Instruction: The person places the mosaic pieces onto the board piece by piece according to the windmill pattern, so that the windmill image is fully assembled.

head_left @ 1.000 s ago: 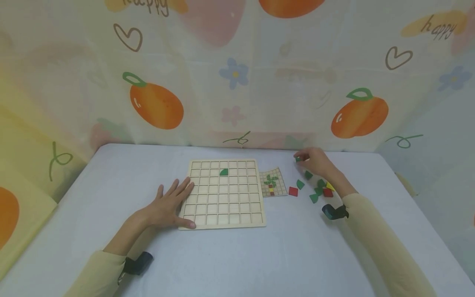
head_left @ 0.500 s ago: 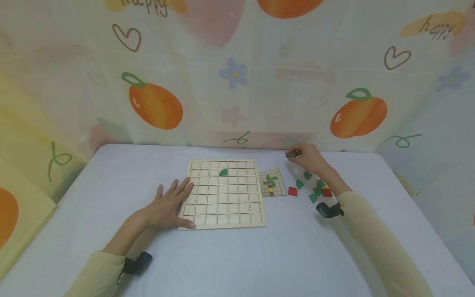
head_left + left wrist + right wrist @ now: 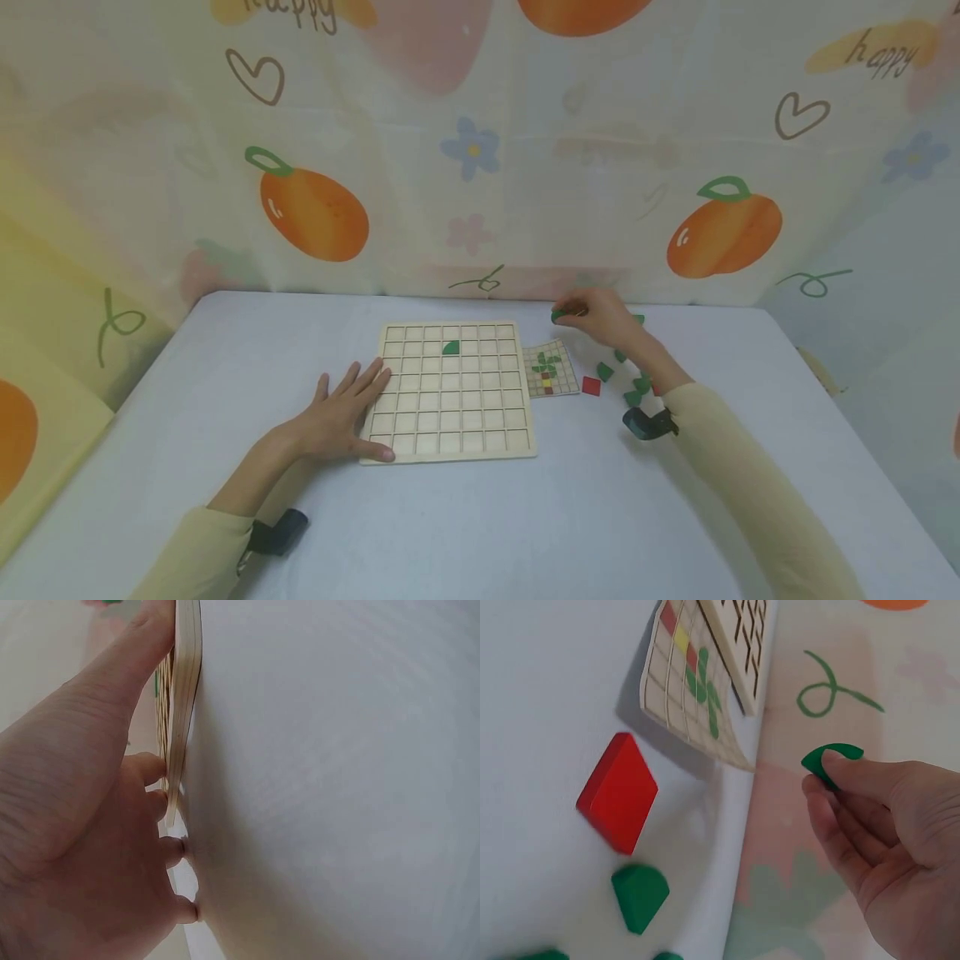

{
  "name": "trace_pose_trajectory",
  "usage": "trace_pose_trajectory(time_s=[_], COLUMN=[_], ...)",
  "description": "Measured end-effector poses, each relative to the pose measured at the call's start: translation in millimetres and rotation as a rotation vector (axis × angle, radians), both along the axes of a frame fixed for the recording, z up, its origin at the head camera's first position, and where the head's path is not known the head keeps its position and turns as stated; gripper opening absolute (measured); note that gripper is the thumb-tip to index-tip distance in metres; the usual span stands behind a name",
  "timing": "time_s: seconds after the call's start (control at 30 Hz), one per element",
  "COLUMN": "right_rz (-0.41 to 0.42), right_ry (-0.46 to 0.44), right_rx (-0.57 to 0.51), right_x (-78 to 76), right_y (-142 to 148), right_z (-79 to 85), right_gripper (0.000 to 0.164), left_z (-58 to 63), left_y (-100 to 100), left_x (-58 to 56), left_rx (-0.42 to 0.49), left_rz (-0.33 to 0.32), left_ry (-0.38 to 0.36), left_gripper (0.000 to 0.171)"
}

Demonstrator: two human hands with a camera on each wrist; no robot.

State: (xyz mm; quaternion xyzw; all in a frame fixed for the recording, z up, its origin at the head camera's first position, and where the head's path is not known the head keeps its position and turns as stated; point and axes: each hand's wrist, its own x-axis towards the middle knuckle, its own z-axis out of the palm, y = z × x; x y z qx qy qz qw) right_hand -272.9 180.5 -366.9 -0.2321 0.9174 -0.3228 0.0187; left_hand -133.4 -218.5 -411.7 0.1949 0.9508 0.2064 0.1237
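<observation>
My left hand [image 3: 337,421] lies with spread fingers on the left edge of a wooden grid board [image 3: 480,417]; the left wrist view has the thumb over the board's edge [image 3: 187,667]. One green quarter-circle piece [image 3: 452,347] sits in a cell of the board's second row. Beyond the pattern card [image 3: 566,375], my right hand [image 3: 603,318] pinches another green quarter-circle piece [image 3: 844,752] between thumb and fingertips, held up off the table. The card shows a green, red and yellow design on a grid and tucks against the board's right side.
A red square piece [image 3: 591,386] lies just right of the card. Several green pieces [image 3: 604,372] are scattered beyond it, some partly hidden under my right forearm. A patterned cloth [image 3: 405,208] hangs behind the table's far edge.
My right hand has lifted the green quarter-circle piece and carried it left, from above the loose pieces to behind the card. My left hand stays on the board.
</observation>
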Motion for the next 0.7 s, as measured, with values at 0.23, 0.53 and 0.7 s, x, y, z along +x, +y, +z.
trace_pose_trajectory(time_s=[0.23, 0.53, 0.7], right_rz=[0.038, 0.086, 0.098], right_ry=[-0.010, 0.014, 0.049], right_rx=[-0.008, -0.043, -0.070], right_x=[-0.3, -3.0, -2.1], right_y=[-19, -42, -51], right_z=[0.7, -6.2, -11.6], right_gripper=[0.021, 0.021, 0.022], left_z=[-1.0, -2.2, -0.7], left_y=[0, 0, 0], left_x=[-0.3, -0.9, -0.5], left_rx=[-0.005, -0.009, -0.013], left_rz=[-0.002, 0.002, 0.002], left_ry=[0.011, 0.014, 0.011], left_gripper=[0.122, 0.123, 0.123])
